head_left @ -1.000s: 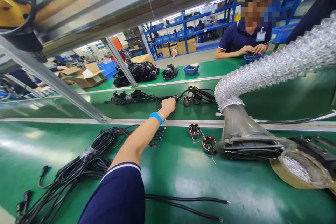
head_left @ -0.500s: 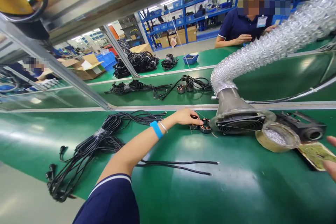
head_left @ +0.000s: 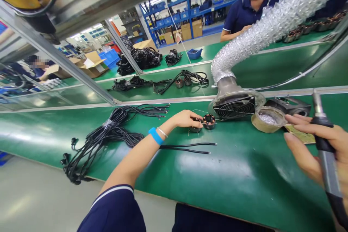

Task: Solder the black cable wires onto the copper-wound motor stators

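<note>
My left hand, with a blue band at the wrist, pinches a small round copper-wound motor stator on the green bench. A second stator sits just right of it, its copper windings facing up and thin wire ends sticking out. In my right hand is a soldering iron, tip pointing up and away, lying between thumb and fingers. Near that hand are a round tub of silvery material and a yellowish sponge, partly hidden by the fingers.
A fume extractor fan with a silver flexible duct stands behind the stators. Bundled black cables lie at left, with two cable ends reaching forward. A black iron stand is at right. Across the bench sits a co-worker.
My right hand has come into view from the right edge, now with the soldering iron. The held stator has separated slightly from the second one. The camera view has shifted.
</note>
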A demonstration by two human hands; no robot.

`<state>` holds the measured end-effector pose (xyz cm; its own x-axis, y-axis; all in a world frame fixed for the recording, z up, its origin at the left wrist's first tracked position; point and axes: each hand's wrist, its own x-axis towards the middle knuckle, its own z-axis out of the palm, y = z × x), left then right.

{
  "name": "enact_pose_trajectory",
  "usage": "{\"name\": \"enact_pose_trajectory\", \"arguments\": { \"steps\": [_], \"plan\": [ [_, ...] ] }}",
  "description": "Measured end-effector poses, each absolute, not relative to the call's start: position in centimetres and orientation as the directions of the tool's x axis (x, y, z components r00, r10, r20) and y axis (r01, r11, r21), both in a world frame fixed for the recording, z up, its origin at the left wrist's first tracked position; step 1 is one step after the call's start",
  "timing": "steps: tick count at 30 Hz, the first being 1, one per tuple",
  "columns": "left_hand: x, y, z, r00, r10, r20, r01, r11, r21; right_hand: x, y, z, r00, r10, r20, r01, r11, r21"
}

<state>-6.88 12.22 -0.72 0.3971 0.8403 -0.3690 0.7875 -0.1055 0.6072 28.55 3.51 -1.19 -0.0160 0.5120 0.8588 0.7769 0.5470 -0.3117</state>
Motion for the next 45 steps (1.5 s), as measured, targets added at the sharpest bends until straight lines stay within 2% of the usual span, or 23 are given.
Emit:
{"name": "enact_pose_trajectory", "arguments": {
  "steps": [6,10,14,21,24,27,30,33,36,38,41,45],
  "plan": [
    [-3.9,11.1,-0.8,0.548,0.750,-0.371,0.716,-0.192,0.671,26.6,3.7,-2.8,-0.190,0.444,0.876,0.654,0.722,-0.224],
    [-2.3,10.9,-0.9,0.515,0.810,-0.280,0.692,-0.200,0.694,25.3,3.8,-3.7,-0.233,0.427,0.874,0.554,0.797,-0.241],
    [-1.0,10.8,-0.8,0.521,0.819,-0.242,0.662,-0.209,0.720,25.1,3.7,-4.0,-0.184,0.423,0.887,0.564,0.785,-0.257],
    [1.2,10.4,-0.8,0.456,0.873,-0.171,0.749,-0.272,0.604,25.6,3.5,-3.5,-0.104,0.461,0.881,0.604,0.733,-0.313],
    [1.9,10.3,-0.3,0.552,0.808,-0.204,0.732,-0.354,0.582,25.5,3.2,-3.2,-0.074,0.468,0.880,0.627,0.708,-0.324],
    [1.9,9.3,1.0,0.597,0.772,-0.218,0.719,-0.393,0.574,25.6,2.6,-3.5,-0.092,0.497,0.863,0.665,0.675,-0.318],
    [0.3,7.1,2.4,0.546,0.822,-0.160,0.734,-0.377,0.565,25.9,1.5,-4.2,-0.157,0.537,0.829,0.714,0.641,-0.280],
    [-2.5,4.7,3.1,0.511,0.833,-0.213,0.779,-0.343,0.525,26.3,-0.2,-5.2,-0.210,0.586,0.782,0.730,0.627,-0.273],
    [-4.7,3.4,2.7,0.482,0.779,-0.401,0.844,-0.291,0.450,26.2,-1.8,-5.9,-0.206,0.682,0.702,0.705,0.601,-0.377],
    [-4.8,3.1,1.9,0.508,0.711,-0.486,0.834,-0.264,0.485,26.0,-2.3,-6.2,-0.190,0.757,0.625,0.649,0.574,-0.499],
    [-3.1,3.1,0.5,0.527,0.719,-0.454,0.792,-0.220,0.570,25.8,-1.9,-6.3,-0.244,0.788,0.566,0.523,0.598,-0.607],
    [0.2,3.0,-1.3,0.476,0.814,-0.334,0.709,-0.129,0.693,25.8,-1.0,-6.5,-0.411,0.710,0.572,0.401,0.704,-0.586]
  ]
}}
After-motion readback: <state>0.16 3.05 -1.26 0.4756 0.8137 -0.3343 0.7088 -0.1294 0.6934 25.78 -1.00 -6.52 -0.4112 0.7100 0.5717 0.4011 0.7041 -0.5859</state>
